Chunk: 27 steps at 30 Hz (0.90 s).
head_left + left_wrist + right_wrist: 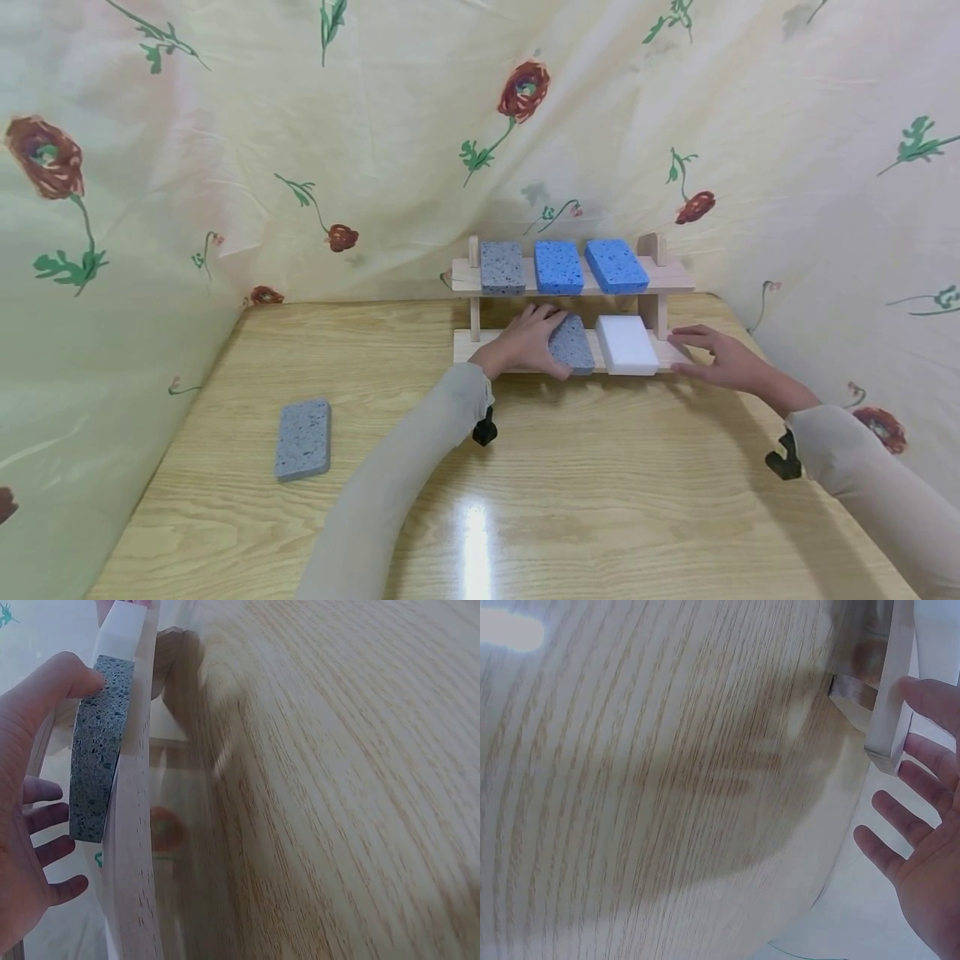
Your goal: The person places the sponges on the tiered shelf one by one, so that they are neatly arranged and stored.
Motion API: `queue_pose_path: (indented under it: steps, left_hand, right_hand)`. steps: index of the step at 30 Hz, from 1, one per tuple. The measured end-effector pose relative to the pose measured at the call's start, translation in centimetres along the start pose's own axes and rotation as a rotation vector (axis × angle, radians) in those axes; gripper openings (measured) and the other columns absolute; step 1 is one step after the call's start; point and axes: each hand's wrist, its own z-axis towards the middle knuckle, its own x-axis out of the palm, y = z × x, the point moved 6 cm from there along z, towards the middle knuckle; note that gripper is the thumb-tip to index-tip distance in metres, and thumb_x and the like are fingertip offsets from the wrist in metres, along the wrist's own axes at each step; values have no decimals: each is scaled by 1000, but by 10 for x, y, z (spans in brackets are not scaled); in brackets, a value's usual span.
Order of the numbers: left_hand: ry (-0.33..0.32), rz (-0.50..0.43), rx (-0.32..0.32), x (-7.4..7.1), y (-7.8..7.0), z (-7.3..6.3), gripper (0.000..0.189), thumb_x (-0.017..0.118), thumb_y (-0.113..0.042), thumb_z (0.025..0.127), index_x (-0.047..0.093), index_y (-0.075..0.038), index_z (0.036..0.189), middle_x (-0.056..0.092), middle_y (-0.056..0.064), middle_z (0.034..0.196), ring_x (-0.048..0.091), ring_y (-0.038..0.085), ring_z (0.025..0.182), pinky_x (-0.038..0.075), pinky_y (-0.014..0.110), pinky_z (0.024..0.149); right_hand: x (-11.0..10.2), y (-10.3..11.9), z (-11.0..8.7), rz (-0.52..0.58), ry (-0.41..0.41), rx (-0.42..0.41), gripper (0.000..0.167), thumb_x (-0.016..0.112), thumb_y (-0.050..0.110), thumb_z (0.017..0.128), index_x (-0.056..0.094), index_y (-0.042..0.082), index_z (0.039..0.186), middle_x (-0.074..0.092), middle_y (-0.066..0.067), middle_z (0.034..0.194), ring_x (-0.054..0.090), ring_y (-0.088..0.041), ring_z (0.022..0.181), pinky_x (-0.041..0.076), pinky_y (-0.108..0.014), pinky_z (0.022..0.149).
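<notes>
A small two-tier wooden rack (465, 350) stands at the back of the table. On its lower board, my left hand (527, 340) holds a grey speckled sponge (572, 346), its thumb on the sponge's front edge. Three other fingers hang loosely spread beside it in the left wrist view. To its right lies a white sponge (627, 344). My right hand (716, 358) is at the lower board's right end, thumb at the front and fingers behind. In the right wrist view its fingers (900, 817) are spread, and the thumb seems to touch the board.
The upper board carries a grey sponge (502, 268) and two blue sponges, one in the middle (558, 267) and one at the right (617, 266). Another grey sponge (303, 438) lies on the table (600, 500) at the left. Flowered cloth (390, 150) hangs behind and at both sides.
</notes>
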Motion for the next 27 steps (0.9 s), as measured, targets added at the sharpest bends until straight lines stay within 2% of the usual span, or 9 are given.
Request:
queue_pose_path:
  steps: [10,16,21,27]
  left_hand:
    - [-15,20,-1,-4,-1,-7,111,80,-55,77,23,-16,164,30,9,164,30,31,148,32,51,123]
    - [-18,83,16,-9,-2,-16,110,78,-57,79,23,-14,164,33,9,162,33,30,146,33,48,123]
    - [6,158,16,-11,0,-24,110,75,-60,81,21,-14,164,32,9,163,31,31,149,32,49,124]
    - [33,172,13,-15,2,-37,108,75,-60,82,20,-16,164,31,9,165,27,32,151,29,51,125]
  right_hand:
    - [1,2,0,1,35,28,65,72,33,96,52,-4,145,44,-33,149,40,-57,136,38,-75,104]
    - [0,4,-1,10,34,30,64,72,32,96,52,-5,145,44,-34,149,40,-58,135,38,-75,104]
    - [0,5,-1,5,33,21,64,72,31,95,53,-5,144,45,-34,148,41,-58,134,39,-74,103]
    - [-1,5,-2,10,17,3,63,72,30,95,53,-5,143,46,-34,147,42,-58,134,39,-74,103]
